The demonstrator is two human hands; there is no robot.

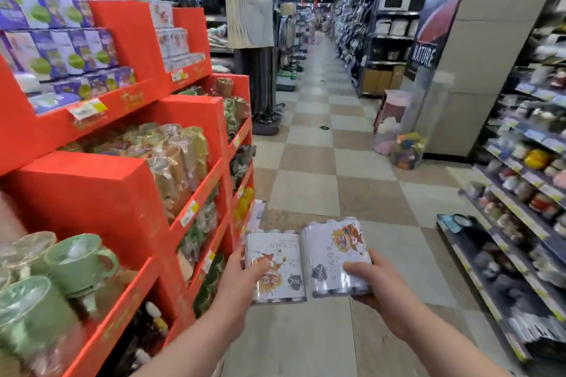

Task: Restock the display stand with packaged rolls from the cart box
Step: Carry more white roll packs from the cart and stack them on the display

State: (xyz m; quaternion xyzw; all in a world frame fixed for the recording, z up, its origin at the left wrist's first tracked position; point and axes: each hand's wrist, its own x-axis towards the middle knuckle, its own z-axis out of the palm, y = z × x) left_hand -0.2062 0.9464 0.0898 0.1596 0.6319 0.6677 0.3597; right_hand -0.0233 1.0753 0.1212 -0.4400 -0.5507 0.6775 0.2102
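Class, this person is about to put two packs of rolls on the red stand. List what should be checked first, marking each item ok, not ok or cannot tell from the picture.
1. Left hand grips the left pack, thumb over its face: ok.
2. Right hand grips the right pack the same way: ok.
3. Wrapping on both packs is whole: cannot tell, too blurred.
4. Similar white packs located on the red stand, on its upper tier: ok.
5. Free room beside those packs: cannot tell from this angle.
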